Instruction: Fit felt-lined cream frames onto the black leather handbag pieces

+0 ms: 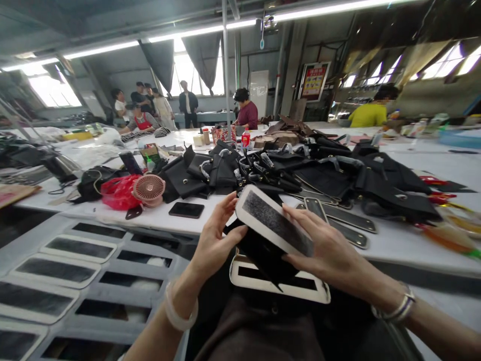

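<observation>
A dark rectangular panel with a pale rim (273, 220) is held tilted between my two hands, with black material hanging under it. My left hand (218, 240) pinches its left end and the black material, thumb in front. At the right end, my right hand (323, 245) has its fingers over the top and its thumb beneath. Below, near my lap, lies a black bag piece (280, 286) with a pale rim and dark slots.
Black bags (225, 170) are heaped across the white table (146, 220). Nearer are a phone (187, 209), a pink fan (149, 190) and a red plastic bag (119, 191). Several pale-rimmed panels (56, 269) lie at lower left. People stand or sit farther back.
</observation>
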Action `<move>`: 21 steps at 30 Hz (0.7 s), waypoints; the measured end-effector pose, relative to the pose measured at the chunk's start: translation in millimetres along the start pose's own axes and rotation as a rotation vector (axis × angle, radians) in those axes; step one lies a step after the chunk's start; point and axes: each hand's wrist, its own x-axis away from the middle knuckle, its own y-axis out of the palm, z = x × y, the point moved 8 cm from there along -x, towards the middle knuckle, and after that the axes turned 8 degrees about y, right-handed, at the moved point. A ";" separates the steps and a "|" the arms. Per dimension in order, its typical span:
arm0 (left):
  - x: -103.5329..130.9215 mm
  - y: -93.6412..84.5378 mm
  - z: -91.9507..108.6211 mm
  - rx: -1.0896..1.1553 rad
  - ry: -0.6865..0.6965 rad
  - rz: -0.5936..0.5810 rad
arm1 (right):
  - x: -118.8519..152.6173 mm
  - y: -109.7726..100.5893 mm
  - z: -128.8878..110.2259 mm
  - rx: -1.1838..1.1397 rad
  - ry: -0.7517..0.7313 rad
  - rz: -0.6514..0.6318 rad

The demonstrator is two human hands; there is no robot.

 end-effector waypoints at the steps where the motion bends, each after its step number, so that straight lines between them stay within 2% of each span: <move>1: 7.6 -10.4 -9.9 0.056 -0.026 0.078 | 3.5 1.1 1.9 0.022 -0.014 0.032; 3: 27.2 -30.6 -30.7 0.143 -0.078 0.261 | 9.5 5.2 6.1 0.048 -0.019 0.077; 5: 50.3 -43.2 -52.9 0.212 -0.155 0.408 | 13.8 11.7 9.7 0.056 -0.019 0.099; 10: 112.1 -50.2 -108.9 0.199 -0.431 0.587 | 20.6 25.5 13.0 0.031 -0.080 0.178; 13: 140.2 -48.6 -133.2 0.174 -0.512 0.592 | 22.6 30.3 18.3 -0.013 -0.071 0.217; 15: 149.4 -47.1 -141.9 0.162 -0.524 0.567 | 23.2 34.6 22.0 -0.030 -0.062 0.210; 21: 143.1 -44.0 -140.7 0.074 -0.498 0.494 | 31.1 45.8 34.5 -0.011 -0.075 0.200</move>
